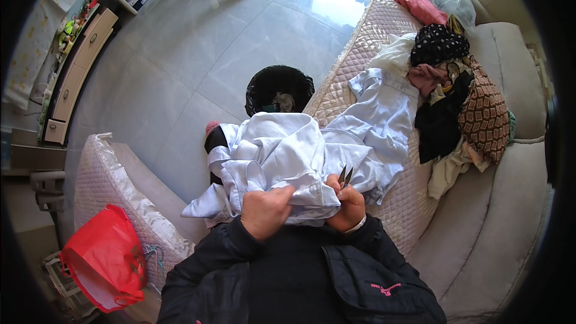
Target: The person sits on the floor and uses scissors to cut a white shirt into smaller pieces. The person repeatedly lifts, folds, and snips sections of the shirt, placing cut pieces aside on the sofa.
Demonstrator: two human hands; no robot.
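Note:
A pale, satin-like white garment (283, 144) is bunched across my lap, and part of it spreads onto the sofa to the right. My left hand (266, 210) is closed on a fold of this cloth, its fingertips hidden against the fabric. In my right hand (348, 207) are small thread snips (345, 176), their two pointed blades apart and directed away from me. The same hand also touches a corner of the garment between thumb and fingers. How the snips' handles sit in the palm is hidden.
A black-lined waste bin (279, 87) with some scraps inside stands beyond my lap. Mixed clothes (443, 103) are heaped along the sofa (481, 216), which has a quilted cover (396, 216). A red bag (105, 258) and some hangers (155, 256) lie at the left.

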